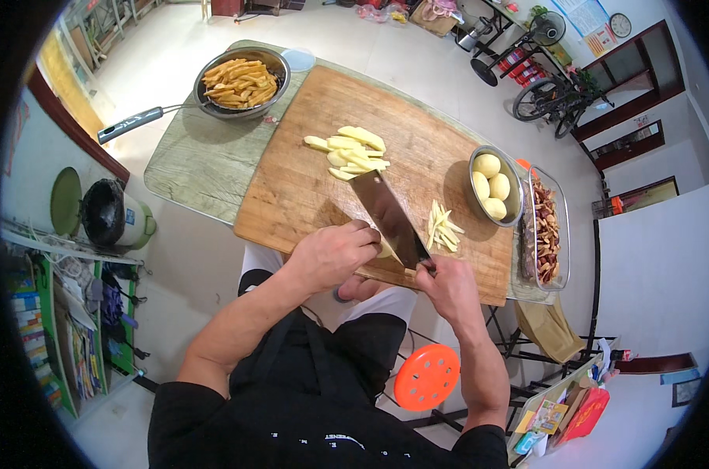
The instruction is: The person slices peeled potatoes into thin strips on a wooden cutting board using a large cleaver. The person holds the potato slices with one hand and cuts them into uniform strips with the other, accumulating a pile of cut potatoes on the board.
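Note:
My right hand [452,288] grips the handle of a cleaver [392,219], whose wide blade slants across a wooden cutting board [296,180]. Beside the blade, my left hand [340,252] has its fingers curled down on a pale potato piece [385,249], mostly hidden by the fingers. Beyond the blade's far end lies a heap of thick potato slices [358,150]. Thinner potato strips [443,228] form a small pile right of the cleaver. Several whole peeled potatoes [490,186] sit in a metal bowl [518,205] at the board's right side.
A strainer [132,124] with yellow-brown strips rests in a metal bowl at the table's far left. Along the right table edge stands a clear dish [564,238] of reddish-brown pieces. An orange stool [427,377] is below right; a bin [118,215] stands left.

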Available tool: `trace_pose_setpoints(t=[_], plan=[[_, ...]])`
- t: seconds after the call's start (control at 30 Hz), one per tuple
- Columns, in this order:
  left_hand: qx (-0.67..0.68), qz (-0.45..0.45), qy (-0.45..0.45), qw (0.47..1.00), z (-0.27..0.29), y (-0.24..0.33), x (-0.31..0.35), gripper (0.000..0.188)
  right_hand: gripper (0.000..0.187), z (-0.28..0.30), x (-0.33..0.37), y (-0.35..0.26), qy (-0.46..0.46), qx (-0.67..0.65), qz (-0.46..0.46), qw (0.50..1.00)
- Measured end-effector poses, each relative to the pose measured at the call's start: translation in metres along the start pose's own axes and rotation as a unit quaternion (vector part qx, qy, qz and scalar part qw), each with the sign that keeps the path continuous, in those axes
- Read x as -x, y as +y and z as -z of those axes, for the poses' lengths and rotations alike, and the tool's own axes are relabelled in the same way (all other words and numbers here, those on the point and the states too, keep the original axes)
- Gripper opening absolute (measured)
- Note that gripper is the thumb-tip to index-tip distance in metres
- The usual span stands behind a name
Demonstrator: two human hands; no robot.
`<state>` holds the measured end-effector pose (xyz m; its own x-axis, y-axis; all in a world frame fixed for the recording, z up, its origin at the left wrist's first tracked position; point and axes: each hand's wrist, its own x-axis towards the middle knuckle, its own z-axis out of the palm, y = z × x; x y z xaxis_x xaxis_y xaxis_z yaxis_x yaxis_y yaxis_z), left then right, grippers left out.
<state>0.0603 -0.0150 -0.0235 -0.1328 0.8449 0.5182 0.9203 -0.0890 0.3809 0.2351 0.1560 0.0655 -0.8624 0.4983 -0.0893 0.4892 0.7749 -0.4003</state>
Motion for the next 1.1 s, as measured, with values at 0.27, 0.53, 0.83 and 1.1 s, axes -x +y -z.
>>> trace_pose_setpoints(t=[0.27, 0.53, 0.83, 1.1], plan=[[0.019, 0.011, 0.001, 1.000, -0.002, 0.000, 0.001, 0.023, 0.025, 0.012, -0.010, -0.009, -0.049, 0.064, 0.022, 0.997], [-0.007, 0.004, -0.038, 0.999, 0.004, 0.003, 0.000, 0.021, 0.026, 0.013, -0.016, -0.021, -0.056, 0.086, 0.007, 0.995], [-0.004, 0.005, 0.011, 1.000, -0.001, 0.002, 0.000, 0.021, 0.025, -0.001, -0.003, -0.001, -0.006, 0.013, 0.011, 1.000], [0.011, 0.015, 0.004, 1.000, -0.004, 0.002, 0.002, 0.017, 0.025, 0.013, -0.017, -0.016, -0.068, 0.067, 0.025, 0.995]])
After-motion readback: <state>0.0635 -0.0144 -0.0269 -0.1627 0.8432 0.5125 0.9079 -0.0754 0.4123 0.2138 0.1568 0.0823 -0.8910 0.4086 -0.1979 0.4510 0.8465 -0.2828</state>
